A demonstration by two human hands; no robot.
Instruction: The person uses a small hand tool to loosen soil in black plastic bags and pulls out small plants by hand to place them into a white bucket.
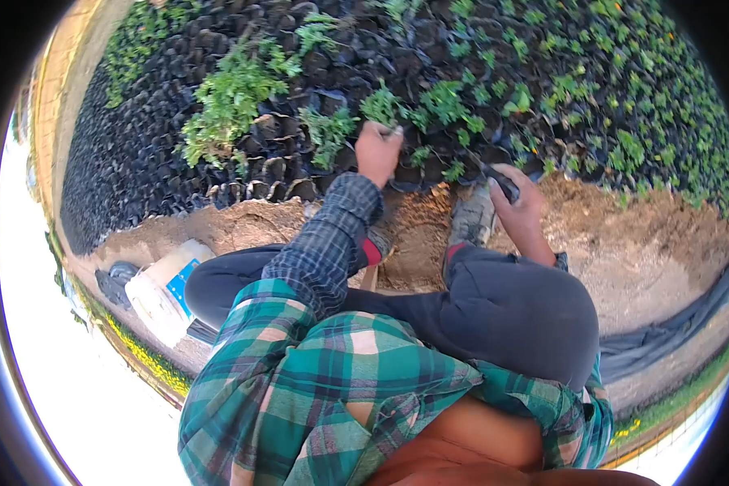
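A wide bed of black nursery bags (243, 174) lies within reach of the seated person, so the left hand (378, 151) stretches in, fingers bunched at a front-row seedling (383, 105), while the right hand (520, 209), well apart, rests by the shoe (471, 217), clamped on a dark hand tool (500, 181).

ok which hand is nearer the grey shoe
Right. The right hand, gripping a dark tool, is just beside the grey shoe on the soil; the left hand is farther off, among the seedling bags.
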